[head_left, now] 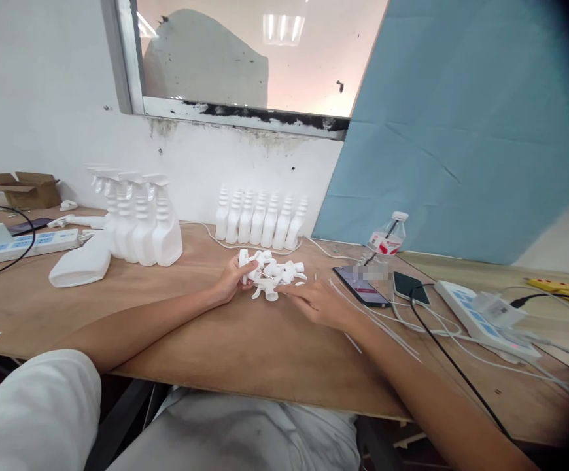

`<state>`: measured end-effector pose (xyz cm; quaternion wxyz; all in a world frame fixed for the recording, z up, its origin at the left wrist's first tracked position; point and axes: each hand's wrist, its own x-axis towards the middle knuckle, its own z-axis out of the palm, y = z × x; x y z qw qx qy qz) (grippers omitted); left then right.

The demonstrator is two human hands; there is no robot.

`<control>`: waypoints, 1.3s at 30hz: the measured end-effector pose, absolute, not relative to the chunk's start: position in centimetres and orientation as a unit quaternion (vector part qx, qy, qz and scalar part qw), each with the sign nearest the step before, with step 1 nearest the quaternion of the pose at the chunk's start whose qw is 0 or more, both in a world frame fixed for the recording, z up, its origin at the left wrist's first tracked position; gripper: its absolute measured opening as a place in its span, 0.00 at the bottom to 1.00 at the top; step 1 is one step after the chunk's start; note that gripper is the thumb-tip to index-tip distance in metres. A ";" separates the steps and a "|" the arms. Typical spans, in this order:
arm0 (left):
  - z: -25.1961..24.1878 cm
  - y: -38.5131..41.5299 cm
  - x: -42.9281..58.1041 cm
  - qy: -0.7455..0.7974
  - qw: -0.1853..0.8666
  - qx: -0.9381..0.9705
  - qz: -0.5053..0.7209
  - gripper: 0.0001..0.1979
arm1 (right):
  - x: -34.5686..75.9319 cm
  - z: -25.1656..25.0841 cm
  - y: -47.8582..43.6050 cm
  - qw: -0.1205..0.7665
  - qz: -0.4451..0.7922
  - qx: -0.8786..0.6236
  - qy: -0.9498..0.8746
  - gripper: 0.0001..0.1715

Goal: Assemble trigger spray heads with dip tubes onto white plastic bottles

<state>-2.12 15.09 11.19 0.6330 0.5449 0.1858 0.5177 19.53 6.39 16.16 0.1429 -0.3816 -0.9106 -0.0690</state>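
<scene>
Near the table's middle, my left hand (pixel 234 280) is closed around a white trigger spray head (pixel 244 260), its thumb over the top. More white spray heads (pixel 290 269) lie in a small pile against it. My right hand (pixel 316 302) reaches in from the right with fingers stretched out. Its fingertips touch or almost touch the spray head (pixel 269 289) at the pile's front; nothing shows gripped in it. Several thin white dip tubes (pixel 387 325) lie beside and partly behind my right wrist.
Spray bottles with heads (pixel 167 229) stand at left, one bottle (pixel 81 263) lying down. Headless bottles (pixel 259 222) line the wall. Rightward are a water bottle (pixel 387 239), phones (pixel 362 286), cables and a power strip (pixel 481 320). Another power strip (pixel 29 245) and a carton (pixel 27 190) are left.
</scene>
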 end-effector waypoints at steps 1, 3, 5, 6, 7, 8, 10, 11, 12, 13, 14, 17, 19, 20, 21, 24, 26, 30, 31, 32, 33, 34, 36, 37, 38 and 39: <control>11.1 15.1 -2.1 0.185 0.635 0.544 0.517 0.20 | 19.5 16.3 6.4 0.133 -0.074 -0.389 -0.909 0.23; 11.1 15.2 -2.1 0.187 0.641 0.537 0.516 0.21 | 19.5 16.4 6.4 0.110 -0.085 -0.401 -0.905 0.23; 11.1 15.2 -2.1 0.190 0.647 0.530 0.514 0.21 | 19.5 16.3 6.4 0.086 -0.095 -0.404 -0.906 0.22; 11.1 15.2 -2.1 0.193 0.647 0.529 0.515 0.21 | 19.4 16.2 6.5 0.077 -0.101 -0.403 -0.907 0.22; 11.0 15.2 -2.0 0.196 0.644 0.531 0.515 0.22 | 19.4 16.2 6.5 0.068 -0.109 -0.402 -0.906 0.21; 11.0 15.2 -2.0 0.202 0.638 0.535 0.515 0.22 | 19.3 16.1 6.5 0.058 -0.121 -0.404 -0.905 0.20; 10.9 15.2 -1.9 0.218 0.623 0.545 0.517 0.23 | 19.1 16.0 6.5 0.033 -0.149 -0.413 -0.898 0.18; 10.8 15.2 -1.9 0.227 0.615 0.551 0.517 0.23 | 19.0 16.0 6.4 0.019 -0.163 -0.419 -0.893 0.17; 10.8 15.2 -1.8 0.236 0.606 0.556 0.517 0.24 | 18.8 16.1 6.3 0.005 -0.176 -0.426 -0.887 0.17; 10.7 15.1 -1.7 0.242 0.598 0.561 0.519 0.24 | 18.7 16.1 6.2 -0.006 -0.188 -0.431 -0.882 0.16; 10.6 15.1 -1.7 0.245 0.590 0.566 0.521 0.25 | 18.5 16.2 6.0 -0.015 -0.200 -0.434 -0.878 0.16; 10.4 15.1 -1.5 0.240 0.584 0.572 0.524 0.24 | 17.9 16.3 5.6 -0.036 -0.220 -0.434 -0.873 0.15; 10.4 15.0 -1.4 0.234 0.593 0.569 0.520 0.25 | 17.6 16.3 5.4 -0.041 -0.220 -0.432 -0.874 0.15; 10.3 15.0 -1.3 0.233 0.596 0.568 0.518 0.25 | 17.5 16.3 5.3 -0.041 -0.218 -0.432 -0.874 0.14; 10.3 15.0 -1.3 0.232 0.597 0.568 0.516 0.26 | 17.4 16.3 5.3 -0.038 -0.214 -0.433 -0.875 0.14; 10.3 14.9 -1.2 0.232 0.592 0.576 0.513 0.26 | 17.1 16.4 5.1 -0.036 -0.203 -0.446 -0.871 0.15; 10.3 14.8 -1.1 0.226 0.588 0.580 0.516 0.24 | 16.9 16.5 5.0 -0.039 -0.198 -0.460 -0.865 0.16; 10.7 14.7 -1.1 0.195 0.637 0.530 0.525 0.20 | 16.5 16.5 4.9 -0.026 -0.190 -0.487 -0.852 0.16; 10.8 14.7 -1.2 0.184 0.662 0.508 0.519 0.19 | 16.4 16.5 4.9 -0.024 -0.187 -0.490 -0.851 0.17; 10.9 14.8 -1.2 0.176 0.686 0.488 0.510 0.18 | 16.3 16.5 4.9 -0.025 -0.186 -0.492 -0.850 0.17; 11.0 14.9 -1.3 0.172 0.705 0.474 0.499 0.17 | 16.2 16.6 4.9 -0.029 -0.185 -0.493 -0.850 0.17; 11.1 15.0 -1.3 0.172 0.717 0.466 0.489 0.16 | 16.1 16.6 4.8 -0.033 -0.183 -0.494 -0.849 0.17; 11.1 15.2 -1.4 0.180 0.724 0.462 0.480 0.15 | 16.0 16.6 4.7 -0.038 -0.181 -0.496 -0.848 0.17; 11.1 15.3 -1.4 0.182 0.723 0.464 0.479 0.15 | 15.9 16.6 4.6 -0.039 -0.180 -0.498 -0.847 0.18; 11.0 15.3 -1.4 0.182 0.720 0.466 0.480 0.15 | 15.8 16.7 4.5 -0.038 -0.181 -0.496 -0.848 0.18; 10.9 15.3 -1.4 0.181 0.717 0.470 0.483 0.15 | 15.7 16.7 4.4 -0.037 -0.183 -0.495 -0.849 0.18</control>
